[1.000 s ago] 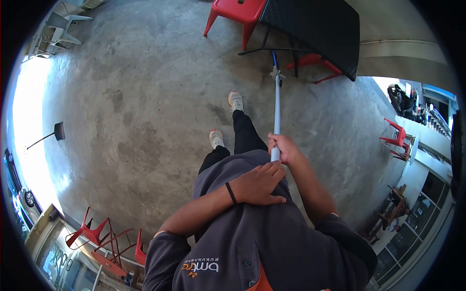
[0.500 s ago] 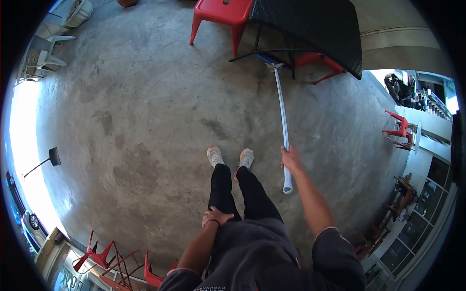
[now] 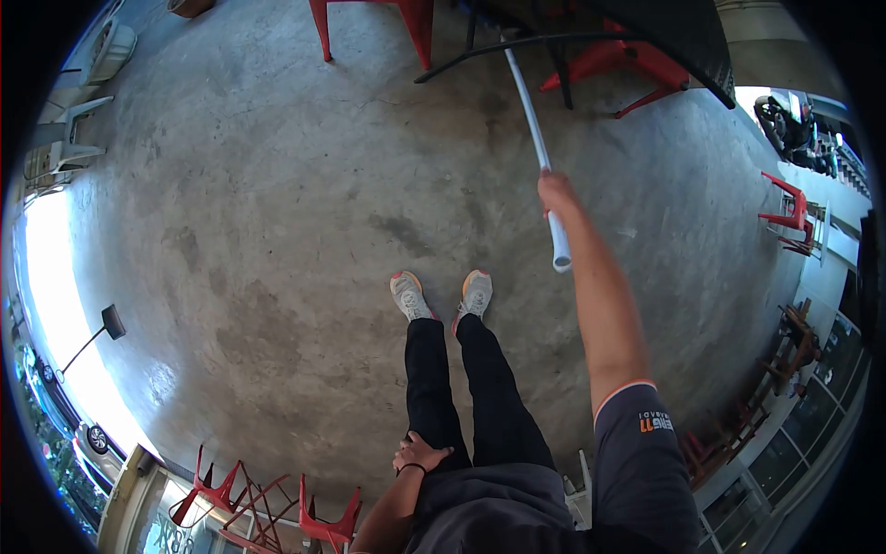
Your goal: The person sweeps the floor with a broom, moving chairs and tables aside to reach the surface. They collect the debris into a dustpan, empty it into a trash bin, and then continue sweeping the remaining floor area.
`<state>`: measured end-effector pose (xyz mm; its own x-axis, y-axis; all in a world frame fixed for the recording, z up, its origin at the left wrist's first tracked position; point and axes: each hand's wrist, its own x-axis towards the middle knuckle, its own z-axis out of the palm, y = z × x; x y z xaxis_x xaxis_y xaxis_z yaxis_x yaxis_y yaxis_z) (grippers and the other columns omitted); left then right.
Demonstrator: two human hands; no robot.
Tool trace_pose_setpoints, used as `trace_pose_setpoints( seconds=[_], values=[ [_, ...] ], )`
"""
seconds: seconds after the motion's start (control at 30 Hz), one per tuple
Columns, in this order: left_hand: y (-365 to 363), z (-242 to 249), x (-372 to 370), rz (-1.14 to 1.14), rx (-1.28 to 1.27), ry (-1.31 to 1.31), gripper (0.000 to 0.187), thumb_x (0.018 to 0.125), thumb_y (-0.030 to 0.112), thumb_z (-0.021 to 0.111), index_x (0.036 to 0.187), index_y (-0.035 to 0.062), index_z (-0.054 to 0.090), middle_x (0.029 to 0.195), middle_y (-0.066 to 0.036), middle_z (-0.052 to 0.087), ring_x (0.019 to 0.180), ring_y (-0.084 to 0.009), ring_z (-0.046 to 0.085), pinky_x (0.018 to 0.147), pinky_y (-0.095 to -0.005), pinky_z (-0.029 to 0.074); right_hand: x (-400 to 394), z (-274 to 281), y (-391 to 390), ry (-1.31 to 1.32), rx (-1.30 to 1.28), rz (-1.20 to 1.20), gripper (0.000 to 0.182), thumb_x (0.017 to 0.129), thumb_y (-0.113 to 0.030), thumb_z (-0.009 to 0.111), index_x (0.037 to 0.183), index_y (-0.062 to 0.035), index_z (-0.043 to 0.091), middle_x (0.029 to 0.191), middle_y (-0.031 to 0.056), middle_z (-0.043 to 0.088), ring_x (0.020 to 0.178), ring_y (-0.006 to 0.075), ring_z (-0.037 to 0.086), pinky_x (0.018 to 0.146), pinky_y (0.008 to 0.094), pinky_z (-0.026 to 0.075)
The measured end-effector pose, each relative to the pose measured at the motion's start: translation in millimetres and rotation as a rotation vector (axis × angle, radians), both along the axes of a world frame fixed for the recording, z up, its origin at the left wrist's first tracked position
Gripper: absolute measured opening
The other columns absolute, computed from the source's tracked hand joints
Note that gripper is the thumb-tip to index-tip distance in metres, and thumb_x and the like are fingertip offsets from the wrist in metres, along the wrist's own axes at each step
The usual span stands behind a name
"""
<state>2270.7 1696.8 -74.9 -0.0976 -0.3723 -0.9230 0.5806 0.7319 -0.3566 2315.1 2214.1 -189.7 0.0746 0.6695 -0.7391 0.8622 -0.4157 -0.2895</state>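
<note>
My right hand is closed around a white pole near its lower end. The pole reaches forward from my hand, and its far end is under the black table, where the head is mostly hidden in shadow. My left hand rests on my left thigh with its fingers spread a little, holding nothing. My shoes stand side by side on the concrete floor.
Red stools are beside and under the table. A long-handled dustpan stands at the left. Red chairs are at the lower left, another red chair at the right, and white chairs at the upper left.
My right arm has stretched forward, pushing the pole farther under the table. The pole's blue head, seen before at the table's edge, is now mostly hidden. My left hand remains on my thigh.
</note>
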Motion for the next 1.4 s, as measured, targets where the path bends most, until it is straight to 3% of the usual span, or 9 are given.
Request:
trace_pose_setpoints(
  seconds=[0.27,0.47,0.53,0.67,0.8,1.0,1.2,1.3,1.4],
  values=[
    [-19.8,16.2,-5.1,0.188,0.332,0.102,0.082,0.075,0.060,0.057,0.135,0.0078,0.038,0.135,-0.018,0.042,0.122,-0.0350,0.044,0.099,-0.0435,0.038,91.3,80.2,-199.6,-0.113,-0.276,0.038,0.053,0.095,-0.038,0.031,0.098,0.0082,0.056,0.074,0.0237,0.063,0.057,0.0346,0.064,0.055,0.0424,0.053],
    [-10.8,71.5,-32.4,0.372,0.578,0.337,0.069,0.079,0.049,0.059,0.128,0.0033,0.045,0.115,-0.021,0.058,0.111,-0.0344,0.054,0.094,-0.0410,0.042,88.3,183.4,-288.6,0.319,-0.689,-0.338,0.042,0.095,-0.044,0.035,0.077,-0.0073,0.044,0.052,0.0020,0.039,0.036,0.0135,0.038,0.037,0.0319,0.038],
    [7.8,98.2,-33.3,0.538,0.827,0.324,0.072,0.076,0.041,0.065,0.132,0.0036,0.039,0.118,-0.021,0.056,0.113,-0.0345,0.051,0.097,-0.0402,0.039,79.4,205.1,-274.8,0.454,-0.891,-0.482,0.038,0.096,-0.043,0.037,0.078,-0.0097,0.042,0.052,-0.0021,0.035,0.036,0.0078,0.032,0.036,0.0261,0.034],
    [107.3,236.2,-35.1,0.181,1.692,0.120,0.087,0.064,0.034,0.075,0.133,0.0015,0.034,0.138,-0.020,0.034,0.128,-0.0343,0.033,0.103,-0.0447,0.030,80.9,253.0,-232.2,0.822,-1.352,-0.923,0.034,0.096,-0.040,0.041,0.083,-0.0091,0.045,0.053,-0.0041,0.034,0.036,0.0057,0.031,0.036,0.0215,0.033],
    [181.7,331.8,-6.4,-0.058,2.149,-0.225,0.074,0.063,0.037,0.077,0.122,0.0044,0.048,0.130,-0.019,0.043,0.127,-0.0317,0.037,0.101,-0.0475,0.031,71.5,359.5,-237.5,0.920,-0.898,-0.789,0.026,0.095,-0.031,0.047,0.087,-0.0067,0.045,0.061,-0.0015,0.042,0.049,0.0086,0.043,0.045,0.0226,0.038],
    [202.1,294.7,36.8,0.249,2.386,-0.565,0.032,0.069,0.030,0.075,0.081,0.0056,0.059,0.087,-0.010,0.061,0.090,-0.0305,0.059,0.086,-0.0407,0.042,79.6,387.5,-240.5,0.916,-0.875,-0.870,0.020,0.092,-0.026,0.051,0.088,-0.0064,0.047,0.071,0.0021,0.049,0.062,0.0130,0.049,0.057,0.0255,0.044],
    [156.3,278.4,-63.0,0.609,2.054,-0.745,0.025,0.071,0.020,0.074,0.073,0.0040,0.055,0.075,-0.008,0.055,0.074,-0.0265,0.056,0.070,-0.0365,0.041,58.5,223.2,-232.9,0.820,-1.105,-0.935,0.018,0.089,-0.018,0.053,0.076,-0.0072,0.046,0.062,0.0030,0.048,0.056,0.0136,0.050,0.053,0.0256,0.044],
    [117.8,246.3,-149.1,0.856,1.866,-0.537,0.022,0.070,0.014,0.073,0.070,0.0033,0.054,0.074,-0.007,0.054,0.073,-0.0231,0.054,0.068,-0.0333,0.040,-33.1,214.7,-281.2,0.578,-0.755,-0.702,0.021,0.088,-0.015,0.053,0.069,-0.0088,0.045,0.060,0.0026,0.047,0.053,0.0132,0.049,0.051,0.0251,0.042],
    [61.1,208.3,-216.2,1.128,1.704,-0.410,0.023,0.068,0.012,0.073,0.068,0.0027,0.053,0.073,-0.006,0.054,0.073,-0.0215,0.053,0.068,-0.0324,0.040,-108.4,140.7,-328.6,0.575,-0.896,-0.667,0.020,0.085,-0.011,0.053,0.068,-0.0109,0.042,0.059,0.0014,0.045,0.052,0.0147,0.046,0.050,0.0273,0.040]
  ],
)
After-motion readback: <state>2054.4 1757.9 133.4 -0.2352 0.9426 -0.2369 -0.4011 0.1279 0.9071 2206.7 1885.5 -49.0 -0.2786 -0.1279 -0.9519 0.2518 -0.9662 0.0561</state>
